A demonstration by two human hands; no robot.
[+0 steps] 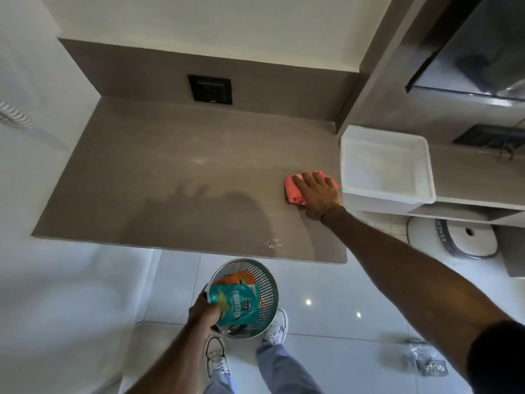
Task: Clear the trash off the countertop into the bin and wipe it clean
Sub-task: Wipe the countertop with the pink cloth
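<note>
My right hand [316, 194] lies flat on a coral-pink cloth [294, 191] at the right side of the grey-brown countertop [170, 166], fingers spread over it. My left hand [203, 311] holds a teal snack wrapper [234, 302] over the mouth of a perforated metal bin [267, 282] that stands on the floor below the counter's front edge. An orange wrapper [241, 277] lies inside the bin. A small clear scrap [272, 243] sits near the counter's front right edge.
A white plastic tray [426, 177] stands right of the cloth, on a lower shelf. A black wall socket [210, 89] is on the backsplash. A round white appliance [454, 237] sits under the shelf. My feet stand beside the bin on glossy tiles.
</note>
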